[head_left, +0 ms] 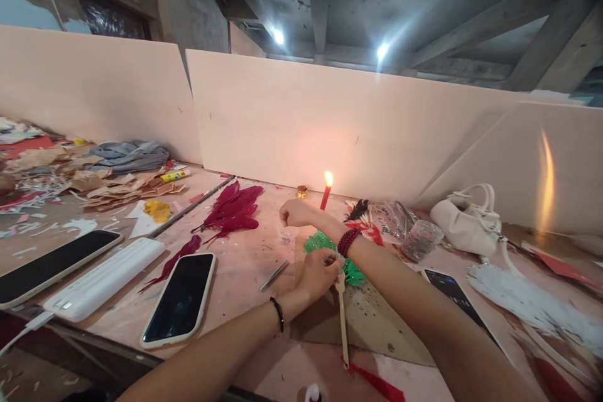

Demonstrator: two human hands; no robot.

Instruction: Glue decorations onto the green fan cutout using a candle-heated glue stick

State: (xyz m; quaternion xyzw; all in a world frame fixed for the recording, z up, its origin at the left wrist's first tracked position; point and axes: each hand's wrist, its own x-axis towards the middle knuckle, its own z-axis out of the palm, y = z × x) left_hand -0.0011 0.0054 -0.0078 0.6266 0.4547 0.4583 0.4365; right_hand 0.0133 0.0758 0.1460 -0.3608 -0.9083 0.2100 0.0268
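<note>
My left hand (320, 273) is closed in a pinch at the top of a pale wooden stick (343, 320), in front of a green feathered piece (320, 241). Its fingertips hold the stick's upper end. My right hand (296, 213) reaches across, above and beyond the green piece, with its fingers curled down; anything in them is too small to make out. Just behind that hand stands a lit red candle (325, 196). Under the green piece lies a brown board (372, 326). A red tassel (379, 383) is at the stick's lower end.
Tweezers (274, 276) and a phone (179, 299) lie to the left, with dark red feathers (233, 208) behind. A power bank (104, 277) is farther left. On the right are a clear tub (423, 240), a white bag (466, 220), another phone (455, 295) and white feathers (532, 301).
</note>
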